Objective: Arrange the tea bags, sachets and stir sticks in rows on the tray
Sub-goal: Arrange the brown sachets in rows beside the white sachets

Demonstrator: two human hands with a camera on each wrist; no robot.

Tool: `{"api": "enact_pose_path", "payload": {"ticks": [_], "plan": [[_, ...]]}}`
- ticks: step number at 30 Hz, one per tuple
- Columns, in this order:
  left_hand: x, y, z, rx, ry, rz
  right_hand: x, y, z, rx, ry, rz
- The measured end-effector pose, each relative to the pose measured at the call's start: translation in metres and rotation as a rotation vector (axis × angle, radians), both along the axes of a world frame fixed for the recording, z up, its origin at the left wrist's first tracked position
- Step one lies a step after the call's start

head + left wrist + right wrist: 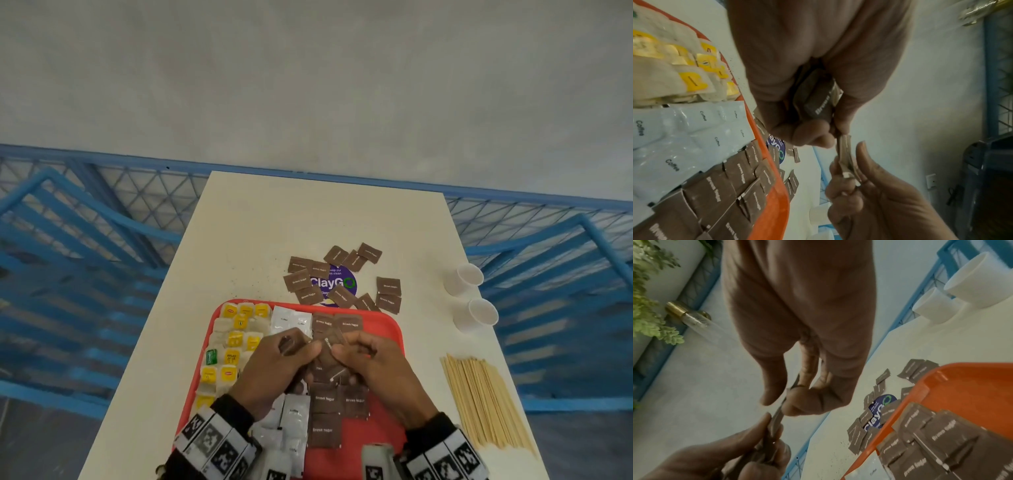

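Note:
Over the middle of the red tray (pixel 394 329), my left hand (pixel 308 346) grips a small stack of brown sugar sachets (pixel 818 100). One brown sachet (pixel 327 342) sticks out edge-on between both hands; my right hand (pixel 339 353) pinches its other end (pixel 844 151). On the tray, tea bags (pixel 236 339) fill the left side, white coffee sachets (pixel 291 320) the middle, and brown sugar sachets (pixel 325 399) lie in rows to their right. Wooden stir sticks (pixel 486 401) lie in a bundle on the table right of the tray.
Several loose brown sachets (pixel 337 277) lie scattered on the white table beyond the tray, around a purple sticker (pixel 334 283). Two white paper cups (pixel 464 279) lie on their sides near the table's right edge. Blue railing surrounds the table.

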State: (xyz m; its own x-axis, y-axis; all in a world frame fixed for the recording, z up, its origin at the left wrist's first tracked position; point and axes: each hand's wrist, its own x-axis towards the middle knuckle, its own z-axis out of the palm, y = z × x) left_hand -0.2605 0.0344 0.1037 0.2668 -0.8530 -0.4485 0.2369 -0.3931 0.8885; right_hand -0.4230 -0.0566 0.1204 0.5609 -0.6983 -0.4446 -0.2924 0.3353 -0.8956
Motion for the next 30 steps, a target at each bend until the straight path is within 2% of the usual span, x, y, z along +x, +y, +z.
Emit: {"api": "enact_pose_path", "payload": {"ticks": [2,5,9,12,16,18,21,25,30], "plan": [[0.001,0.000,0.002,-0.001,-0.015,0.003,0.000,-0.002,0.004,-0.035,0.030,0.073],[0.005,0.001,0.004,0.010,-0.081,-0.084,-0.003,-0.010,0.010,-0.120,0.148,0.149],[0.009,0.001,0.005,0.026,-0.102,-0.142,-0.008,-0.019,0.014,-0.265,0.259,0.161],[0.007,0.001,0.004,0.027,0.005,-0.070,-0.010,-0.017,0.015,-0.290,0.178,0.125],[0.000,-0.002,0.004,0.023,0.153,0.047,-0.008,-0.010,0.007,-0.250,0.063,-0.105],[-0.003,-0.005,0.006,0.015,0.207,0.102,-0.008,-0.005,0.003,-0.214,0.056,-0.114],[-0.007,-0.005,0.007,0.013,0.217,0.119,-0.011,0.002,0.002,-0.192,0.059,-0.027],[-0.006,-0.002,0.004,0.033,0.258,0.146,-0.025,0.001,0.006,-0.280,0.062,-0.105],[-0.015,0.005,-0.003,0.049,0.208,0.048,-0.025,0.012,0.002,-0.200,-0.078,-0.147]]}}
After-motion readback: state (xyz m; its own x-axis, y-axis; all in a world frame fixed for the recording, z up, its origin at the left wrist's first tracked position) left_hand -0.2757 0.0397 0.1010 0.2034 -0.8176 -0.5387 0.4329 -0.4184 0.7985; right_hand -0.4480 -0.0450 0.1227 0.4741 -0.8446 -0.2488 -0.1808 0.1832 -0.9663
